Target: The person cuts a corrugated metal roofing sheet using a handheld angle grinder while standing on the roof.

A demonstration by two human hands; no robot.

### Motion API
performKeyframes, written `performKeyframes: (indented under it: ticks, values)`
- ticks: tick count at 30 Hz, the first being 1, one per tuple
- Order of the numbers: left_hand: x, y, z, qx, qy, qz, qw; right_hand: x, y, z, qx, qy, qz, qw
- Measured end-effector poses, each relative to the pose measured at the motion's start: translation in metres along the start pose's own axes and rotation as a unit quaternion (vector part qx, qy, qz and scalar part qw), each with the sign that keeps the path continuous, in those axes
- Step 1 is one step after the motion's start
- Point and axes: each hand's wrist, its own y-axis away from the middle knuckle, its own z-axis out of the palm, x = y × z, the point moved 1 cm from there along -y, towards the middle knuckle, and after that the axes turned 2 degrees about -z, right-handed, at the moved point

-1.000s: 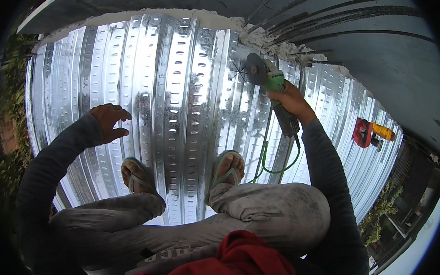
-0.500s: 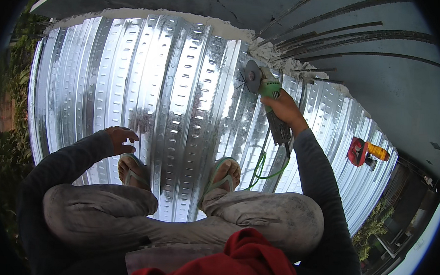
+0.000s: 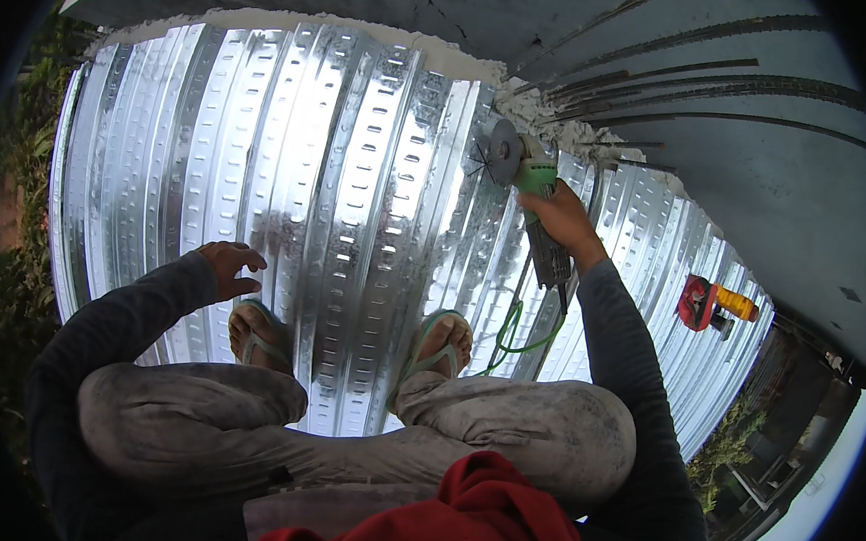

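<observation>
My right hand (image 3: 561,218) is wrapped round the body of a green and dark angle grinder (image 3: 538,178). Its grey disc (image 3: 504,151) stands on edge close above the corrugated metal decking (image 3: 359,188); I cannot tell whether it touches. Dark lines mark the sheet just left of the disc. A green cord (image 3: 509,345) loops on the decking below the tool. Above my left foot, my left hand (image 3: 230,266) hangs empty, thumb and fingers apart.
Rebar rods (image 3: 717,82) stick out from the grey wall (image 3: 752,170) at the upper right. Rough mortar (image 3: 549,115) runs along the decking's far edge. A red and yellow tool (image 3: 717,305) lies to the right. Greenery (image 3: 27,171) borders the left side.
My left hand has risen slightly, its fingers still apart. The grinder and my right hand have shifted a little to the right in view, with the grip unchanged.
</observation>
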Motion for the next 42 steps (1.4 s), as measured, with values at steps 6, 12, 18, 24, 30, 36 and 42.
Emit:
performKeyframes:
  ticks: [6, 12, 18, 24, 30, 36, 42]
  values:
    - [-0.005, 0.005, 0.003, 0.012, -0.001, 0.006, 1.0, -0.001, 0.002, -0.001, -0.034, -0.039, 0.008, 0.999]
    - [-0.007, 0.002, 0.003, 0.015, -0.009, 0.016, 1.0, -0.004, 0.0, 0.002, -0.024, 0.005, -0.004, 1.0]
    - [-0.006, 0.003, 0.002, 0.017, 0.001, 0.021, 1.0, -0.009, -0.002, 0.003, -0.016, 0.033, 0.006, 0.999]
    - [-0.01, 0.0, 0.004, 0.018, -0.008, 0.024, 1.0, 0.001, -0.009, 0.003, -0.024, 0.027, 0.005, 0.999]
    - [-0.012, -0.002, 0.003, 0.02, -0.01, 0.024, 0.999, -0.002, -0.009, 0.003, -0.025, 0.044, -0.005, 0.999]
    - [-0.011, -0.003, 0.002, 0.017, -0.009, 0.025, 1.0, -0.005, -0.005, 0.003, -0.025, 0.044, -0.004, 0.999]
    - [-0.006, -0.002, -0.002, 0.018, -0.003, 0.025, 1.0, -0.002, -0.005, 0.005, -0.033, 0.023, 0.011, 0.999]
